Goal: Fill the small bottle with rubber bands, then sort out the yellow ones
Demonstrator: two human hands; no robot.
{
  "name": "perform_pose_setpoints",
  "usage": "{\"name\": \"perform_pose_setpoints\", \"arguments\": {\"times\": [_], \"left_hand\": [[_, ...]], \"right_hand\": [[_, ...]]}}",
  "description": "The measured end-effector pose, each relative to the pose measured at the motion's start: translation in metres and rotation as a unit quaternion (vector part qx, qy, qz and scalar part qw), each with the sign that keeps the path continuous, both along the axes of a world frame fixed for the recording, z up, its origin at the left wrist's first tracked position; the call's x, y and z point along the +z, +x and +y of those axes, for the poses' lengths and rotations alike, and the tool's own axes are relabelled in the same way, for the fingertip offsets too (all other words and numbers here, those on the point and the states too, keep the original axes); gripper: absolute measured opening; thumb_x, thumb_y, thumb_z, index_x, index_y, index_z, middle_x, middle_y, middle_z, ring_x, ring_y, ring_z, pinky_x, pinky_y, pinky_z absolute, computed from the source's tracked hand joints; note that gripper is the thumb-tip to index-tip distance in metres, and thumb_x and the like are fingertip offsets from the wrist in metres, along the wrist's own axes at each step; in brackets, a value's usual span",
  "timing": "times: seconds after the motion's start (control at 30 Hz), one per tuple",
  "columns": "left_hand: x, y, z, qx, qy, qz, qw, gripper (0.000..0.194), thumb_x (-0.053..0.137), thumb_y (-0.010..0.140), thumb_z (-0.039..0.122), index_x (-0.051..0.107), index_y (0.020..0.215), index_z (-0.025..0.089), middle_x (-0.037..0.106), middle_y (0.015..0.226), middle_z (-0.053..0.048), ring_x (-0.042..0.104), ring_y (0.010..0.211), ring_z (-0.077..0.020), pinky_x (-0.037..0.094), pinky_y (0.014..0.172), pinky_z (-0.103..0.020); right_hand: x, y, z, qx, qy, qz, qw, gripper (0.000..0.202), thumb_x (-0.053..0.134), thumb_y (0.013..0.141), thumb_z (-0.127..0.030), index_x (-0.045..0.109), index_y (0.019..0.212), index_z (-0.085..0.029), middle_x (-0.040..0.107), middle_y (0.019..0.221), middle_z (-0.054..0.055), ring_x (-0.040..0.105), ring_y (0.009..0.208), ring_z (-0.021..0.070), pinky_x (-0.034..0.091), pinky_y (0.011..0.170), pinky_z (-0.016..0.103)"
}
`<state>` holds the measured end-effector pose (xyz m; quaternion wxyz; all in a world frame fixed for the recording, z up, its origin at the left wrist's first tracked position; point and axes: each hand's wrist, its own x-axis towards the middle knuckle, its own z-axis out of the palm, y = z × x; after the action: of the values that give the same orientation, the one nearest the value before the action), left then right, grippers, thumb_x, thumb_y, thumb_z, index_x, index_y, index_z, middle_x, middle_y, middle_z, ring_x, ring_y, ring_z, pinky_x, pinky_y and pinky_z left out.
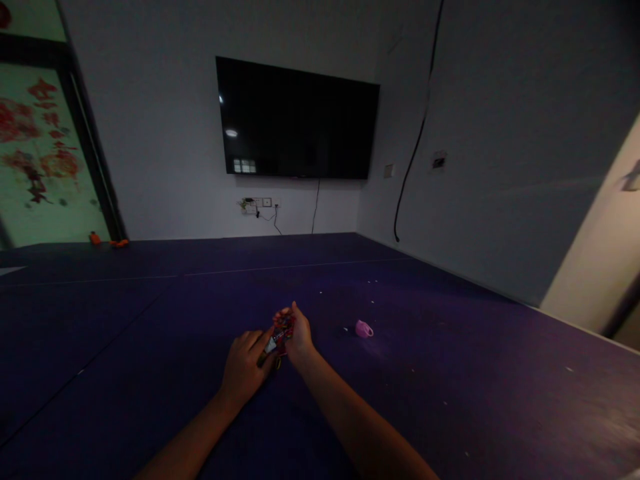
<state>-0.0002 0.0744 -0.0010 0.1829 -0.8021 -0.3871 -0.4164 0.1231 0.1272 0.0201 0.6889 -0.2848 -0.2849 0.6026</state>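
My left hand (pixel 246 363) and my right hand (pixel 300 337) meet low in the middle of the head view, just over the purple floor. Between them is a small red, multicoloured object (pixel 283 328) with a pale, shiny part at its lower left. Its kind is too dark and small to make out. The fingers of my right hand curl round its red part. My left hand's fingers and thumb close on the pale end. A little yellowish bit (pixel 279 364) shows under the hands. To the right, apart from both hands, lies a small pink cup-like thing (pixel 363 329) with a loop.
White scraps (pixel 372 302) dot the purple floor (pixel 175 320). A large television (pixel 300 123) hangs on the far wall above sockets and wires (pixel 267 202). A dark cable (pixel 411 167) dangles along the right wall. Orange things (pixel 119 243) lie beside the door frame at left.
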Motion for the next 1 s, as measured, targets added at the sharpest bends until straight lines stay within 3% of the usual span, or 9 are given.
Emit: {"name": "perform_pose_setpoints", "arguments": {"times": [0.23,0.37,0.53,0.77,1.0], "left_hand": [[0.001,-0.002,0.001,0.008,0.011,-0.006,1.000,0.035,0.048,0.088,0.033,0.061,0.116,0.017,0.066,0.091,-0.010,0.059,0.082,-0.0255,0.048,0.069,-0.038],[0.000,-0.002,0.001,0.009,0.007,-0.011,1.000,0.035,0.049,0.088,0.031,0.060,0.118,0.017,0.066,0.093,-0.010,0.060,0.084,-0.0254,0.048,0.071,-0.038],[-0.003,-0.004,0.003,0.008,0.001,-0.020,1.000,0.036,0.052,0.087,0.029,0.058,0.121,0.018,0.067,0.095,-0.010,0.060,0.086,-0.0262,0.049,0.072,-0.039],[-0.008,-0.005,0.008,0.013,0.009,-0.060,0.998,0.037,0.056,0.085,0.027,0.058,0.120,0.019,0.067,0.097,-0.010,0.061,0.088,-0.0268,0.049,0.074,-0.041],[-0.003,-0.005,0.004,0.016,0.033,-0.071,0.997,0.037,0.055,0.084,0.026,0.059,0.121,0.020,0.067,0.095,-0.010,0.062,0.085,-0.0264,0.049,0.074,-0.040]], "right_hand": [[-0.002,-0.006,-0.013,0.011,0.072,-0.067,0.995,0.040,0.059,0.074,-0.057,0.063,0.081,-0.018,0.066,0.063,0.003,0.056,0.050,0.0141,0.039,0.045,0.023],[-0.005,-0.005,-0.014,0.027,0.075,-0.066,0.995,0.033,0.063,0.071,-0.043,0.064,0.094,-0.020,0.068,0.069,0.001,0.058,0.055,0.0139,0.036,0.044,0.021],[-0.010,-0.007,-0.011,0.051,0.067,-0.040,0.996,0.029,0.061,0.071,-0.030,0.064,0.098,-0.022,0.070,0.082,0.003,0.063,0.068,0.0151,0.038,0.047,0.020],[-0.012,-0.007,-0.009,0.114,0.047,0.024,0.992,0.041,0.061,0.065,-0.012,0.063,0.104,-0.022,0.069,0.091,0.005,0.064,0.087,0.0186,0.049,0.069,0.028],[-0.009,0.002,-0.008,0.190,0.007,0.052,0.980,0.033,0.065,0.069,-0.011,0.063,0.101,-0.019,0.068,0.095,0.006,0.064,0.090,0.0176,0.049,0.081,0.033]]}}
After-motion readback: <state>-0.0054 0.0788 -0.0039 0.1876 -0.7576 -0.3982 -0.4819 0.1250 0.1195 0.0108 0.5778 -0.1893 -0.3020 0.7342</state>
